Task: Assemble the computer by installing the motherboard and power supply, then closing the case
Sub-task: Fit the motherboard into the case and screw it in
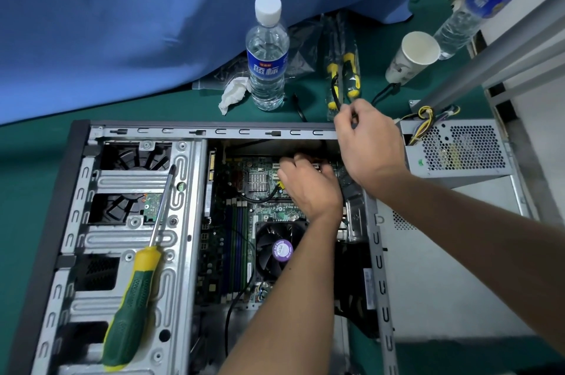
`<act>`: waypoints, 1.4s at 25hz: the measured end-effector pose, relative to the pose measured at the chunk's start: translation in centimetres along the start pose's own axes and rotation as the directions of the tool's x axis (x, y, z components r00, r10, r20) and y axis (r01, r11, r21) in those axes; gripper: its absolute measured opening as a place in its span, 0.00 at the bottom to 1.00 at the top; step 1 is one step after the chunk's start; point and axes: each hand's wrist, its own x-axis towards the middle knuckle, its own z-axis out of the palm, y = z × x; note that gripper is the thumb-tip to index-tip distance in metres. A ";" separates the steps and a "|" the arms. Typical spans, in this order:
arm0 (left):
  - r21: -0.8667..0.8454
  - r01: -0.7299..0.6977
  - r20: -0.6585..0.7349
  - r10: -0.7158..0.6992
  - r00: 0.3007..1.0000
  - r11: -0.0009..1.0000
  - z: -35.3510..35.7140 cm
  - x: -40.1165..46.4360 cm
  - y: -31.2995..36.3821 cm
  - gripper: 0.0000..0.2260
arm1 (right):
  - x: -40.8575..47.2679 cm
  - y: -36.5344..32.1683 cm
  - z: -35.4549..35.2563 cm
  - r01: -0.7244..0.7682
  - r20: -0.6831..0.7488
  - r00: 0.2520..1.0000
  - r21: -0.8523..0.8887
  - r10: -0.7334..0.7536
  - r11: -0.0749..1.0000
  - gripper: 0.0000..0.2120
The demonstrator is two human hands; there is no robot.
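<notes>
The open computer case (128, 185) lies on its side on the green table. The motherboard (241, 212) sits inside it, with a black CPU fan (276, 252) near its front. My left hand (308, 188) reaches down onto the board's far part, fingers curled; what they hold is hidden. My right hand (367, 142) hovers over the case's far rim and pinches a black cable (336, 93) that runs up past the yellow tools. The grey power supply (458, 151) rests outside the case on the right, on the side panel (443, 267).
A green-and-yellow screwdriver (134, 292) lies on the drive cage. Behind the case stand a water bottle (267, 53), a crumpled tissue (234, 93), bagged yellow-handled tools (345, 72) and a paper cup (412, 56). A second bottle (480, 7) lies at the far right. Blue cloth (122, 23) covers the back left.
</notes>
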 end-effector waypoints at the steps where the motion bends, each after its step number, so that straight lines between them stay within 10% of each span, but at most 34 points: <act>1: -0.007 0.004 0.001 -0.004 1.000 1.000 0.0 0.0 0.0 0.12 | 0.0 0.0 0.0 0.000 0.000 1.000 -0.001 0.000 1.000 0.15; 35: -0.032 -0.008 -0.035 0.007 0.999 0.999 0.6 0.3 -0.2 0.14 | 0.1 -0.2 -0.1 -0.013 0.014 1.000 0.016 0.012 1.000 0.16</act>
